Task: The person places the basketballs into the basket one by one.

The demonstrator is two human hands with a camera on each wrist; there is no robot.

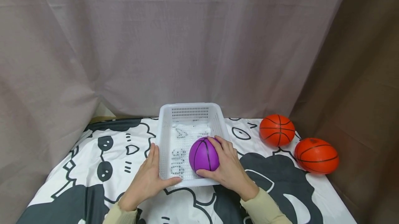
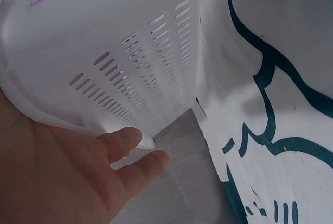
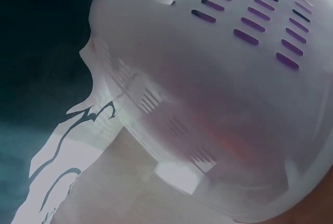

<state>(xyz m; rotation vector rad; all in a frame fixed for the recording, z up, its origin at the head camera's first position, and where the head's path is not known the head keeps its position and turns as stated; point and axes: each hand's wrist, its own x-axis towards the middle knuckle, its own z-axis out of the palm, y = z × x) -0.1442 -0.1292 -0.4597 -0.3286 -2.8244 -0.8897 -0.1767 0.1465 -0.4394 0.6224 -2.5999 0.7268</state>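
A purple toy basketball (image 1: 201, 154) with black lines is in the front right part of a white plastic basket (image 1: 165, 106). My right hand (image 1: 230, 170) grips the ball from its right side, fingers over the top and thumb low at the front. Against the basket's left side lie the straight fingers of my left hand (image 1: 146, 180), its thumb along the front rim. In the left wrist view, that hand (image 2: 67, 167) is beside the slotted basket wall (image 2: 62, 31). The right wrist view has the basket wall (image 3: 171, 68) with purple showing through its slots; most of the right hand is hidden there.
Two orange toy basketballs, one farther back (image 1: 276, 130) and one nearer (image 1: 316, 155), lie right of the basket. A black-and-white cartoon cloth (image 1: 124, 158) covers the table. Behind hangs a greyish curtain (image 1: 156, 44), with a brown one (image 1: 358, 96) at right.
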